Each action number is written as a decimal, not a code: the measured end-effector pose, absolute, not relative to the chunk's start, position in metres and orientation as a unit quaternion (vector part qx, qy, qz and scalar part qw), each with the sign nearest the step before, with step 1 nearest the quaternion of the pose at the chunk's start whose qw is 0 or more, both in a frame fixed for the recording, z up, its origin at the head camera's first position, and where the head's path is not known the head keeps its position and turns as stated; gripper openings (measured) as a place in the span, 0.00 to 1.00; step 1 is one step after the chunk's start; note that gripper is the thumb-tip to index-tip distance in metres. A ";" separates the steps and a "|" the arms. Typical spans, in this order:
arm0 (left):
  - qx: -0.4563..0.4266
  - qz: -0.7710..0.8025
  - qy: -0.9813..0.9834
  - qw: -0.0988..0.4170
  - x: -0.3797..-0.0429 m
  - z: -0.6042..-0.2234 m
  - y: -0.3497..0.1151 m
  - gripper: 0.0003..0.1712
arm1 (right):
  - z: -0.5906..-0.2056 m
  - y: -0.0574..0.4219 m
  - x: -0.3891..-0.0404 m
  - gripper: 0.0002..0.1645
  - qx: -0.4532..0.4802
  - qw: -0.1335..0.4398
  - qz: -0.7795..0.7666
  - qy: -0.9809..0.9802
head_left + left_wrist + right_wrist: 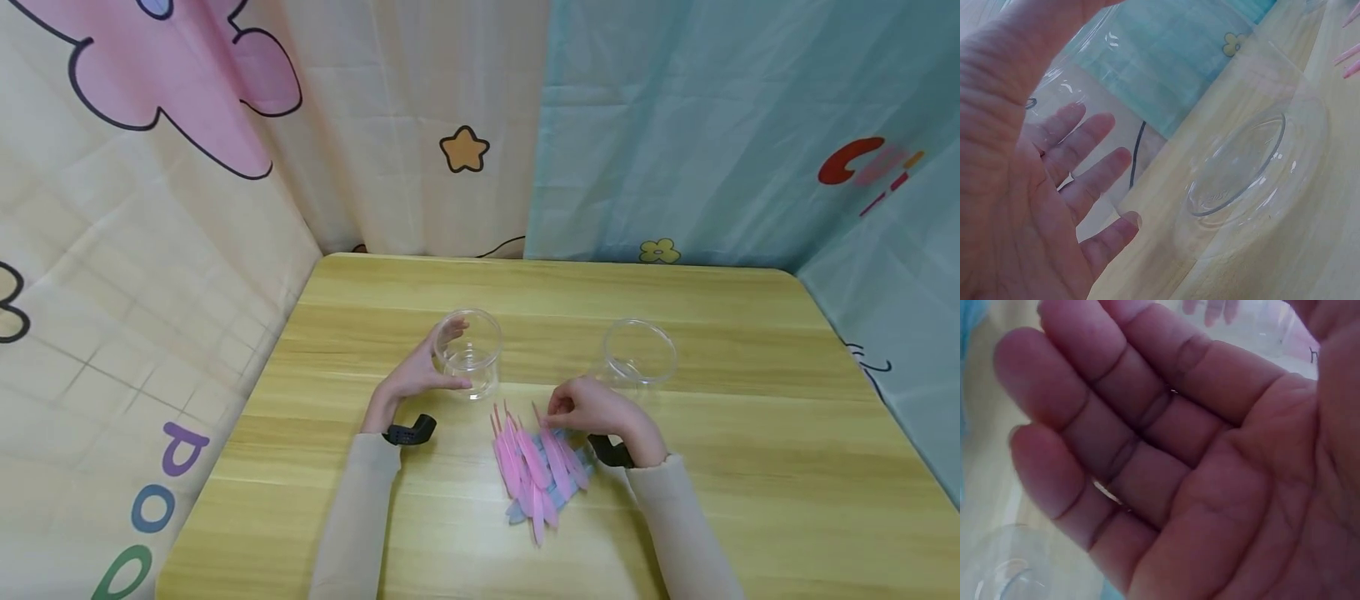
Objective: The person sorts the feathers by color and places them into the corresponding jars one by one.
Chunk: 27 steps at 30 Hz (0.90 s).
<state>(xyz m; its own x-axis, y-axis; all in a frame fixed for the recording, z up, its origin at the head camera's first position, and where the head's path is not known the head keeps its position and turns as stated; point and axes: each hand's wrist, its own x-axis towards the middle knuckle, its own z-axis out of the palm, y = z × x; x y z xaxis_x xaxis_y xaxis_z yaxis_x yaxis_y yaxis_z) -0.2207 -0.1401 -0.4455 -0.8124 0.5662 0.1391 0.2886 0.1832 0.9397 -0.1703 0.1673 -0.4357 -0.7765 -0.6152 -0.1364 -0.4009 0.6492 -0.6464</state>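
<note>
On the table my left hand (420,367) holds a clear cup (487,367), thumb on the near side and fingers around the far side. Through the cup's clear wall (1247,231), the left wrist view shows those fingers spread. My right hand (600,412) pinches a pink feather (555,467) near its thin stem, at the top of a small pile. Other pink feathers (507,467) lie over blue feathers (517,512), stems pointing away from me. In the right wrist view the curled fingers (1041,375) fill the picture and hide the pinch.
A second clear cup (640,354) stands just beyond my right hand, its lower part overlapped by the hand's surroundings. The wooden table (750,375) ends at printed curtains (405,125) at the back and sides. Each wrist wears a black band (411,431).
</note>
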 end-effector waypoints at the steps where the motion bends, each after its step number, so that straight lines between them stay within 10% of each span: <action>1: 0.282 0.572 0.761 0.120 -0.221 -0.445 -0.140 0.58 | -0.437 0.167 -0.171 0.08 -0.285 0.178 -0.304 0.891; 27: 0.277 0.566 0.767 0.122 -0.220 -0.444 -0.139 0.57 | -0.450 0.167 -0.175 0.11 -0.265 0.214 -0.308 0.888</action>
